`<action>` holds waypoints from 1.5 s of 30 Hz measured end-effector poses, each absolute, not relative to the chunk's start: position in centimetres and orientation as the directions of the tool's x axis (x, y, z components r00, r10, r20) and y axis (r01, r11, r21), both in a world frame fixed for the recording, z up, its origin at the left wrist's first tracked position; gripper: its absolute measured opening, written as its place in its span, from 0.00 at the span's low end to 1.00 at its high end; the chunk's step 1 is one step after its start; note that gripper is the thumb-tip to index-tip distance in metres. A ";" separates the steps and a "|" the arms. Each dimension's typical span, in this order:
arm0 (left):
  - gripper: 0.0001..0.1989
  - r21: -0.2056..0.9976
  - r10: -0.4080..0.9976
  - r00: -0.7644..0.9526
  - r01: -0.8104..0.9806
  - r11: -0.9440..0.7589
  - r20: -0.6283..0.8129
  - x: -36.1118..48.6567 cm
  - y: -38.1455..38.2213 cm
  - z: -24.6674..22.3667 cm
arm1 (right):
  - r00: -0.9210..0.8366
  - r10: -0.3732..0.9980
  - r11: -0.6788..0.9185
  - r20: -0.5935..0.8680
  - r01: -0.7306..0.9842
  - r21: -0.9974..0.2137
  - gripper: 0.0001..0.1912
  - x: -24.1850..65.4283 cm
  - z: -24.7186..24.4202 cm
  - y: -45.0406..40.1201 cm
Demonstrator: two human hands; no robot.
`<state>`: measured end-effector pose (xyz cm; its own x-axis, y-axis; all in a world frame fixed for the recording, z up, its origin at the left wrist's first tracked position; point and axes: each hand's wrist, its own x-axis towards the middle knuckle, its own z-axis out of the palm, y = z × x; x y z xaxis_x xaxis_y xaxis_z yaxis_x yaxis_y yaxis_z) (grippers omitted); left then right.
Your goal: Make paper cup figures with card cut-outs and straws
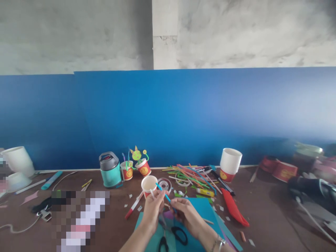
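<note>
A thin blue straw point(159, 187) runs slantwise between my two hands. My left hand point(153, 209) pinches it near its upper part, and a thin white stick point(152, 193) also shows at those fingers. The straw's lower end is in the closed fingers of my right hand point(186, 212). Just beyond my left hand stands a white and red paper cup point(149, 183), open at the top. Below both hands, black-handled scissors point(179, 235) lie on sheets of blue and teal paper point(203, 217).
Behind the hands lie a tape roll point(165, 185), a pile of coloured straws point(195, 176) and a yellow glue stick point(205, 192). A red marker point(134, 205) is at left, stacked cups point(230, 164) at right. Decorated cups point(144, 168) and a teal jar point(111, 175) stand at the back.
</note>
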<state>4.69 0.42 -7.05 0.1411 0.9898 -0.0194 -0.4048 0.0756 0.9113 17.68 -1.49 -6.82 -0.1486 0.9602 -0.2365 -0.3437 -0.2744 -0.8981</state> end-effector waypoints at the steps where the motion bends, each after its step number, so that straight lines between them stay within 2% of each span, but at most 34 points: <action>1: 0.21 0.915 0.990 0.140 -0.398 0.063 -0.007 4.6 0.5 -7.1 | -0.138 0.961 -0.272 -0.239 -0.335 -0.902 0.16 17.7 -6.9 -1.4; 8: 0.22 0.922 0.982 0.189 -0.375 0.096 -0.025 4.6 0.6 -7.7 | -0.156 0.963 -0.262 -0.222 -0.326 -0.908 0.18 17.9 -7.3 -1.1; 15: 0.19 0.895 0.966 0.256 -0.423 0.144 -0.035 4.9 0.3 -7.6 | -0.169 0.965 -0.254 -0.203 -0.381 -0.889 0.18 17.7 -7.3 -1.4; 20: 0.19 0.912 0.976 0.216 -0.398 0.099 -0.012 4.8 0.1 -7.2 | -0.133 0.963 -0.269 -0.235 -0.409 -0.872 0.17 17.9 -7.5 -1.2; 29: 0.21 0.909 0.973 0.223 -0.391 0.142 -0.056 5.2 0.2 -7.9 | -0.155 0.965 -0.259 -0.214 -0.398 -0.880 0.17 17.6 -7.7 -1.1; 37: 0.18 0.893 0.974 0.225 -0.434 0.120 -0.021 5.8 -0.1 -8.2 | -0.174 0.966 -0.256 -0.194 -0.512 -0.820 0.17 17.2 -7.5 -1.4; 45: 0.20 0.918 0.985 0.168 -0.385 0.096 -0.032 5.5 0.0 -7.7 | -0.164 0.969 -0.237 -0.183 -0.422 -0.875 0.18 17.5 -7.1 -1.4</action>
